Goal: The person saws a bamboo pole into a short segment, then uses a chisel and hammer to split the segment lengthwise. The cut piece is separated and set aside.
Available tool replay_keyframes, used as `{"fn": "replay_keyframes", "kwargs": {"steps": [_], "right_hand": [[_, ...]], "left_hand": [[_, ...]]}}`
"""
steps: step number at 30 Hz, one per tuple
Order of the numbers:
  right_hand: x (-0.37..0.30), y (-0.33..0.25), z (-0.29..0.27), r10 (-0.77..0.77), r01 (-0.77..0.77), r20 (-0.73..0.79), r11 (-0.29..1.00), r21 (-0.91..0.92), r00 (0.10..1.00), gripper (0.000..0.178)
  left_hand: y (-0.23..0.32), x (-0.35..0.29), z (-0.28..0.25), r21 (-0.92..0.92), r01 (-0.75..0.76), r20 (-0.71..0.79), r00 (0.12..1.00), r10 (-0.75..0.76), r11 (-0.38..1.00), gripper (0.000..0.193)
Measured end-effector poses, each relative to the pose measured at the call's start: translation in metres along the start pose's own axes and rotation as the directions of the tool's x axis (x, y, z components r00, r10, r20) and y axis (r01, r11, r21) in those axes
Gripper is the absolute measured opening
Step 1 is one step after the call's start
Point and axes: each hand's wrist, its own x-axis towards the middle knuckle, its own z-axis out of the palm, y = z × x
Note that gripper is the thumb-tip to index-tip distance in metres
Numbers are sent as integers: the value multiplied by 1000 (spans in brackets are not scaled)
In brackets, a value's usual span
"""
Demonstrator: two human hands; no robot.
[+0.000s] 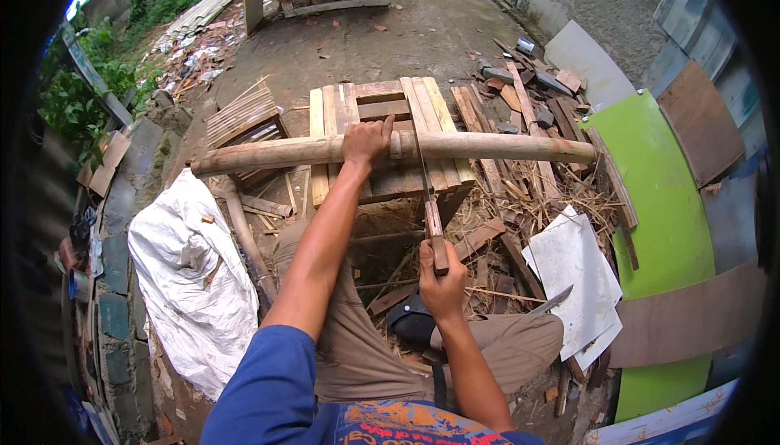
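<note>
A long, thick bamboo pole [504, 147] lies crosswise on a low bench of wooden slats [329, 112], its ends reaching out past both sides. My left hand [367, 143] is closed over the top of the pole, left of a raised joint. My right hand [443, 282] grips the wooden handle of a handsaw [434, 230]. The saw's narrow blade runs away from me across the pole, just right of that joint. How deep the blade sits in the bamboo I cannot tell.
Left of my legs lies a white sack [191, 282], with a slatted bamboo piece [244, 116] beyond it. White sheets [573, 274] and a pointed metal blade [552, 300] lie right of my knee. Scrap wood surrounds the bench; a green panel [662, 177] leans at right.
</note>
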Motion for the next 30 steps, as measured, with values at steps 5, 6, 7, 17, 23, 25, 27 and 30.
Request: {"fn": "replay_keyframes", "kwargs": {"steps": [5,6,7,17,23,25,27,30], "right_hand": [[12,-5,4,-14,14,-6,999,50,1000,36],[14,-2,2,-22,23,-18,998,52,1000,35],[14,0,1,-30,32,-31,998,53,999,35],[-23,-16,-17,43,-42,7,998,-38,999,25],[8,-21,-9,82,-82,19,997,0,996,27],[26,-38,2,95,-96,27,995,4,995,28],[37,-58,11,76,-73,49,996,-51,996,30],[41,-34,-4,122,-121,45,992,-31,992,29]], "left_hand": [[-9,-23,23,136,-226,-356,898,260,965,50],[-5,-22,23,126,-221,-307,918,250,967,49],[-1,-20,23,116,-217,-258,936,240,969,49],[16,-23,7,132,82,-29,996,-79,988,48],[19,-19,10,125,56,-82,996,-45,991,51],[19,-17,10,105,71,-54,996,-66,992,52],[18,-14,7,94,108,-83,991,-100,990,53],[20,-8,1,93,151,20,988,-153,984,53]]}}
